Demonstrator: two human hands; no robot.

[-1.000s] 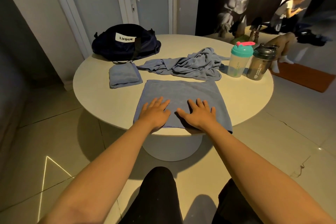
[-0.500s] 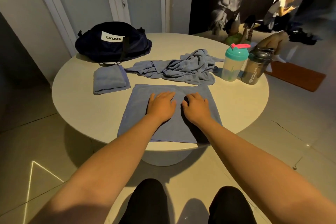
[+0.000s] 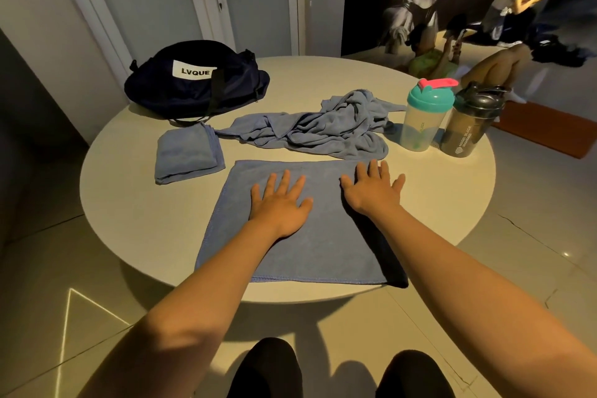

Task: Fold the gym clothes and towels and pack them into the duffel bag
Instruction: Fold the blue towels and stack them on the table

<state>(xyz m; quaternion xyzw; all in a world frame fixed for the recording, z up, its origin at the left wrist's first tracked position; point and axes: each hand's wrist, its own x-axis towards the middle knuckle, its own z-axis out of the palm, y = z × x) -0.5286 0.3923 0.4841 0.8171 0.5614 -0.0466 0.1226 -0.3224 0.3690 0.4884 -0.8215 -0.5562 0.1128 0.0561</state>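
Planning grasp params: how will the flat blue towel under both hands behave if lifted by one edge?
Likely floppy: the flat towel lies limp, its near edge at the table rim, so it should drape. Probably light, being thin. It may slide when pushed; the left hand and right hand press it flat.

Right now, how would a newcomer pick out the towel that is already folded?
On the round table, look just in front of the dark duffel bag. The folded towel is the small thick blue square there, unlike the flat and crumpled ones.
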